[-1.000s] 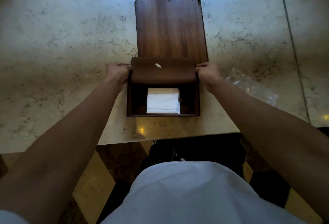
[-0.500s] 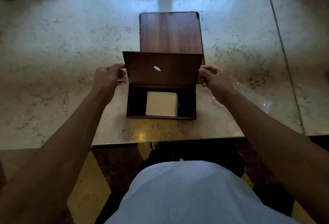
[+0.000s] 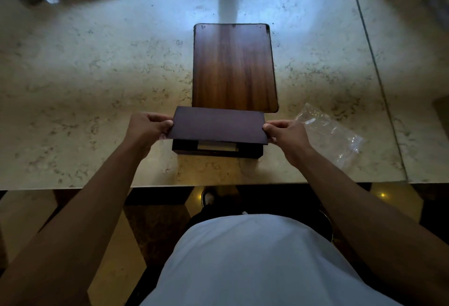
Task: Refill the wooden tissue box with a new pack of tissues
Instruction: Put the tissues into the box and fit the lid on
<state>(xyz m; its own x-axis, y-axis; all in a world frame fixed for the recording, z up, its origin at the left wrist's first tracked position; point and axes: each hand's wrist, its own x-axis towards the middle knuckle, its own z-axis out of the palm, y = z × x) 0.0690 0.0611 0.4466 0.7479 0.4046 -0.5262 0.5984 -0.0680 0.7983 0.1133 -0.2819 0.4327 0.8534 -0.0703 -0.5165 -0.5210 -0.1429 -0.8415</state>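
The dark wooden tissue box [image 3: 217, 153] stands near the table's front edge. Its dark flat lid panel [image 3: 218, 125] is tilted down over the opening and covers most of it. My left hand [image 3: 148, 128] pinches the panel's left edge and my right hand [image 3: 285, 135] pinches its right edge. A thin strip of the white tissue stack [image 3: 217, 146] shows in the gap below the panel. The rest of the tissues is hidden.
A larger wooden board [image 3: 234, 67] lies flat just behind the box. An empty clear plastic wrapper [image 3: 332, 133] lies to the right of my right hand. The marble table [image 3: 97, 74] has a seam at the right; its front edge is near my body.
The lid panel has swung from upright down toward me, covering most of the opening. Both hands moved with it, gripping its side edges. The tissues are now mostly hidden.
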